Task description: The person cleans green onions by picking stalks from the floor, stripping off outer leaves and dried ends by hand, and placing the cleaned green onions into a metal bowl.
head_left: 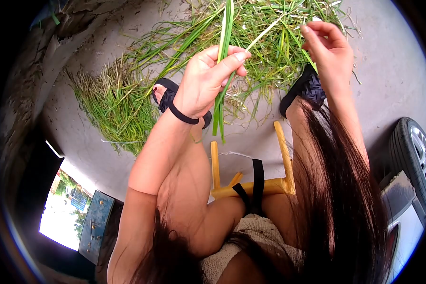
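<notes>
My left hand (210,75), with a black band on its wrist, is closed round a few long green leaf blades (226,28). The blades stand roughly upright through the fist, and their lower ends hang between my knees. A pale thin strip (265,35) runs up and right from the left fingertips. My right hand (327,47) is raised at the upper right, thumb and forefinger pinched together; whatever is between them is too small to make out. A green blade tip shows just below that hand. Loose green blades (270,61) lie spread on the floor behind both hands.
A tied-looking bundle of grass (113,104) lies on the floor at the left. My feet wear black sandals (307,87). A yellow wooden frame (251,188) stands between my legs. At the right are a car wheel (419,151) and white car body; a blue metal box (96,227) is lower left.
</notes>
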Demonstrator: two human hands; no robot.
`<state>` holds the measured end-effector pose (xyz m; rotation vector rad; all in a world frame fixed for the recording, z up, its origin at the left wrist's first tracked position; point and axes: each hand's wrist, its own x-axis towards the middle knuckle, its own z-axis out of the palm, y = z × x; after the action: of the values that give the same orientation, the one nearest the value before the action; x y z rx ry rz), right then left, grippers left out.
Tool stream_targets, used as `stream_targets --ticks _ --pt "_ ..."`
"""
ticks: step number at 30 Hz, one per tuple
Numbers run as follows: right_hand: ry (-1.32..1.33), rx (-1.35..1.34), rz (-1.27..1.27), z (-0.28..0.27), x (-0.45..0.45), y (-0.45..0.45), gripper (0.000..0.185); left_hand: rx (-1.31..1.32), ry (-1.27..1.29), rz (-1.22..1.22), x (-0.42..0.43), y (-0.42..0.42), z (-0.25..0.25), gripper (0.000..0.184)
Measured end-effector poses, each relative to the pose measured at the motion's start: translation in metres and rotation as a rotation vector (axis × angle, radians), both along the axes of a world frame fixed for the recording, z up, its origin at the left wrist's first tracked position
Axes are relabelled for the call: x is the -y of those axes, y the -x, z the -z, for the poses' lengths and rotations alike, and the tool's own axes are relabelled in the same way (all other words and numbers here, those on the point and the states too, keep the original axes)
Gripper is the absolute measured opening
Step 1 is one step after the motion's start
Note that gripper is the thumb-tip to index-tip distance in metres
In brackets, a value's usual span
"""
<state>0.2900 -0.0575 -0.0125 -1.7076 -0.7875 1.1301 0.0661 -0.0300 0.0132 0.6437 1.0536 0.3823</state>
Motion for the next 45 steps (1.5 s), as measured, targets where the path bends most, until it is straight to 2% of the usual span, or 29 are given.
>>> stream_targets --ticks 2,4,7,19,25,33,34,37,40,41,44,45 --pt "0.251 -0.251 -0.23 -0.016 -0.002 0.013 0.025 -0.022 0.004 0.002 0.0 -0.003 -0.002 0.018" --pt "0.32 -0.387 -0.424 -0.018 0.002 0.026 0.026 -0.025 -0.003 0.004 0.001 -0.006 -0.002 0.017" --pt "0.181 -0.498 -0.433 -0.016 0.001 0.042 0.021 -0.002 -0.007 0.01 0.003 -0.007 -0.002 0.017" --pt "0.076 -0.332 -0.451 -0.013 0.006 0.042 0.015 0.029 0.08 0.102 0.0 -0.005 -0.007 0.017" --pt "0.077 -0.403 -0.445 -0.013 0.007 0.039 0.015 0.045 0.094 0.115 -0.002 -0.006 -0.008 0.017" --pt "0.036 -0.471 -0.155 -0.005 -0.002 0.019 0.016 0.089 0.152 0.114 0.0 -0.003 -0.008 0.018" --pt "0.049 -0.498 -0.096 0.0 -0.004 0.012 0.01 0.088 0.148 0.12 0.001 -0.003 -0.008 0.018" --pt "-0.017 -0.357 0.144 0.011 -0.007 -0.006 0.01 0.086 0.136 0.13 0.0 -0.003 -0.009 0.018" --pt "-0.233 0.087 -0.209 -0.008 -0.007 0.002 0.006 0.072 0.121 0.143 -0.001 -0.004 -0.011 0.018" --pt "-0.393 0.492 -0.42 -0.026 -0.014 0.008 0.01 0.06 0.11 0.156 -0.002 -0.004 -0.011 0.017" --pt "-0.635 0.744 -0.669 -0.042 -0.025 0.02 0.016 0.039 0.071 0.187 -0.003 -0.004 -0.013 0.017" --pt "-0.625 0.699 -0.745 -0.042 -0.025 0.018 0.019 0.034 0.057 0.196 -0.004 -0.003 -0.013 0.017"
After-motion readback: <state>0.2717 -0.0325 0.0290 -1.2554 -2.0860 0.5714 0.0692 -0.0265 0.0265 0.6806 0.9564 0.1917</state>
